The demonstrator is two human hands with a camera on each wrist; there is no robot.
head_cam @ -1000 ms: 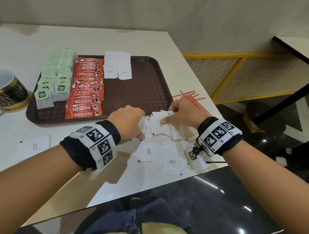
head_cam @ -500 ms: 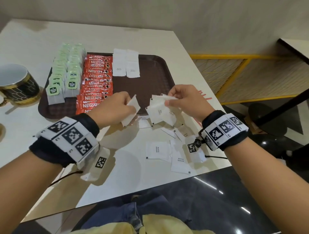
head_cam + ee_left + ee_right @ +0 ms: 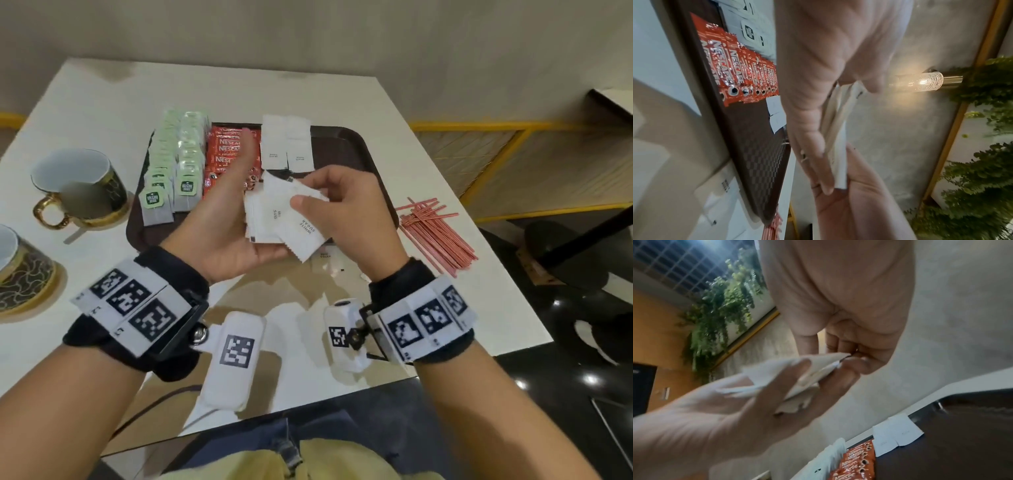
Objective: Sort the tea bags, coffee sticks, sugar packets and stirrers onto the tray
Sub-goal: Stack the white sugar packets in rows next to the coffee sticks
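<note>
Two gold-trimmed cups [image 3: 80, 185] stand on the white table [image 3: 411, 144] left of the brown tray [image 3: 346, 144]. On the tray, rows of green-tagged tea bags [image 3: 171, 168] fill the left side, red coffee sticks [image 3: 227, 150] lie next to them, and two white sugar packets [image 3: 286, 144] sit just right of the sticks at the far edge. A heap of red stirrers [image 3: 433, 231] lies on the table right of the tray, apart from it. A few loose packets [image 3: 329, 262] remain on the table under the hands, mostly hidden by them; the raised hands also cover the near middle of the tray.

Half a second ago the hands were apart, each with its own packets low over the table. Now they have come together, higher and over the tray's near edge, and the packets are gathered into one bundle [image 3: 284, 219].

The left hand [image 3: 222, 219] is turned palm-up, thumb stretched toward the coffee sticks, its fingers curled under the bundle and cradling it. The right hand [image 3: 346, 212] meets it from the right, thumb pressed on top of the bundle and fingers behind, pinching it.
</note>
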